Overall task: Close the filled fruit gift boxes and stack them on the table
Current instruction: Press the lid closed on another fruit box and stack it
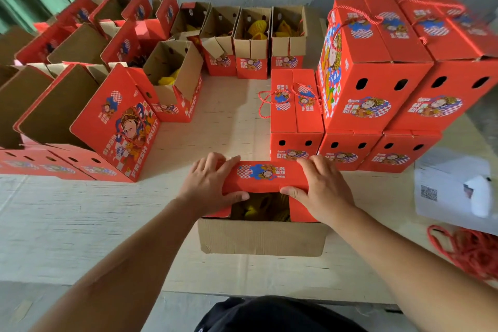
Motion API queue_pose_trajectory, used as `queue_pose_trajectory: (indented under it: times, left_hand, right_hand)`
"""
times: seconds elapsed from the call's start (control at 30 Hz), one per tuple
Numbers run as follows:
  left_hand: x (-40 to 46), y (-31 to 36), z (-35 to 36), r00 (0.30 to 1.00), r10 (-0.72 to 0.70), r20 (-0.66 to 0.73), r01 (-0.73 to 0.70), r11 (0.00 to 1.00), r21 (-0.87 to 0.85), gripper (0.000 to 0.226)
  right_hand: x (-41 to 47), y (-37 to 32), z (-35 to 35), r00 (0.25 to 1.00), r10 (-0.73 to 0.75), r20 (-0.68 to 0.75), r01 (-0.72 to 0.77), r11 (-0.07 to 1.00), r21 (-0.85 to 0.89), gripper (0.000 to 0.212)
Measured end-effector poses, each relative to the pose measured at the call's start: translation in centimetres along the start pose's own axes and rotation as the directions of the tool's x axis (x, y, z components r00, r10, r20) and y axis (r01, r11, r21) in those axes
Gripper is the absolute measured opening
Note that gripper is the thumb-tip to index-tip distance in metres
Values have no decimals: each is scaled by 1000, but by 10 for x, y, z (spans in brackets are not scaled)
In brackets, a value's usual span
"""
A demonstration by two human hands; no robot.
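Two hands work the same red printed cardboard gift box (pixel 265 213), which sits at the near edge of the pale wooden table (pixel 107 213), in the middle of that edge. Its far lid flap (pixel 265 176), red with a cartoon figure, is being folded down over the opening. The left hand (pixel 208 183) grips the flap's left end, fingers spread over the top and thumb hooked under its near edge. The right hand (pixel 323 184) mirrors this on the right end, thumb tucked beneath. Yellow foam-netted fruit (pixel 260 209) shows through the gap that is left, and the plain brown near flap (pixel 261 237) hangs outward toward the person.

By my reading, the step in hand is closing this box, roughly halfway: one flap down, the other not yet raised. The next move likely calls for holding the far flap flat while bringing the brown flap up and over, then seating the two together; whether the short side flaps are fully tucked I cannot tell.

Closed red boxes in a two-tier stack (pixel 382 83) stand toward the right edge, the probable destination. Open filled boxes (pixel 252 43) line the far edge, and more open ones (pixel 89 118) crowd the left edge.
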State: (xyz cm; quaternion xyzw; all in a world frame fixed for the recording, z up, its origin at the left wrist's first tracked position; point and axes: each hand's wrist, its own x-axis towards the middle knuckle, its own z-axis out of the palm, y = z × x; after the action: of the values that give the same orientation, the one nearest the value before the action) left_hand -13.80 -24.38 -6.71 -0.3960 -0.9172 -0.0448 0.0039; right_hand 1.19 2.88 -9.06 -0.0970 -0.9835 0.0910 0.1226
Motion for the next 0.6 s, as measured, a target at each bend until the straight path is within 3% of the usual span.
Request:
queue_pose_trajectory:
  times: [0.07,0.17,0.3,0.33,0.4,0.43,0.5,0.57,0.6]
  left_hand:
    - [6,2,3,997,35,69,-41,995,86,97]
    - [8,6,4,998,41,44,-48,985,165,88]
    - [1,11,17,999,15,32,-22,975,222,87]
    - [0,10,18,999,14,31,-20,980,199,87]
    - [-1,8,19,999,1,37,-5,995,100,83]
    - [0,6,19,999,-11,40,9,999,52,79]
    - [3,7,19,999,-29,43,28,999,18,77]
    - [3,8,22,997,-37,61,37,999,14,79]
    - [3,7,23,997,-40,70,40,999,6,79]
  right_hand:
    - [-1,-1,3,999,-33,4,33,999,0,94]
    - [0,-3,-3,997,-74,33,77,992,-104,91]
    - [-1,-14,-4,969,54,241,6,970,-242,96]
    - [-1,-15,-2,954,80,289,-21,979,-203,94]
    - [-2,-13,-4,925,112,363,-140,989,51,87]
    - [-2,-13,-6,918,134,373,-232,945,232,85]
    - [-10,-13,-6,891,291,347,-444,716,539,76]
    - [-26,-18,-6,753,487,442,-647,430,629,74]
    - [-36,-20,-5,687,516,512,-714,344,610,79]
